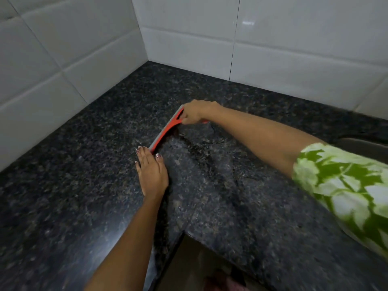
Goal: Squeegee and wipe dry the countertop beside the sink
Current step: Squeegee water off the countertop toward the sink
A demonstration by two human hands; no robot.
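Squeegee step in hand: right hand [196, 112] with fingers closed on the red plastic squeegee with grey blade [165, 131], blade down mid-way across the black speckled granite desk [231, 206], left hand [152, 171] flat, fingers extended at its near tip; next, likely a steady pull toward the sink [361, 147].

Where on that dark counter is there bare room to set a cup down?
The counter is bare left of the left hand, up to the tiled wall, and in the far corner. The middle is crowded: the right hand holds the squeegee there.
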